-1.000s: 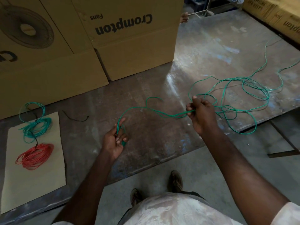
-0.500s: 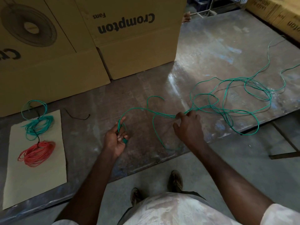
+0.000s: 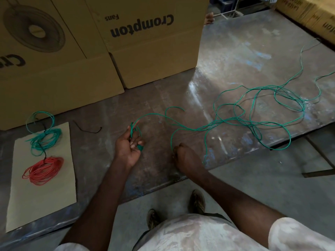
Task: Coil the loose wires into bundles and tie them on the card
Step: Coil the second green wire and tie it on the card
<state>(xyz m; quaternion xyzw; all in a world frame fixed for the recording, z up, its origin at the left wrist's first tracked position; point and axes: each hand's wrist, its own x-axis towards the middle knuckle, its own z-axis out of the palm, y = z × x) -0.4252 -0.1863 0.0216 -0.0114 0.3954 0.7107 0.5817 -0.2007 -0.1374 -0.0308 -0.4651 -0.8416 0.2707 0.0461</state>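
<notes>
Gripping green wire (image 3: 183, 130): left hand (image 3: 129, 148), fingers half-curled around small coil; right hand (image 3: 186, 158), fisted, is pinching slack; tangle lying at 2 o'clock.

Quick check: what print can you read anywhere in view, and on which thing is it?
"Crompton" and "Fans", upside down: middle cardboard box.
Large letters cut off by the frame edge, unreadable: left cardboard box.
Blurred, partial print, unreadable: boxes at top right.
</notes>
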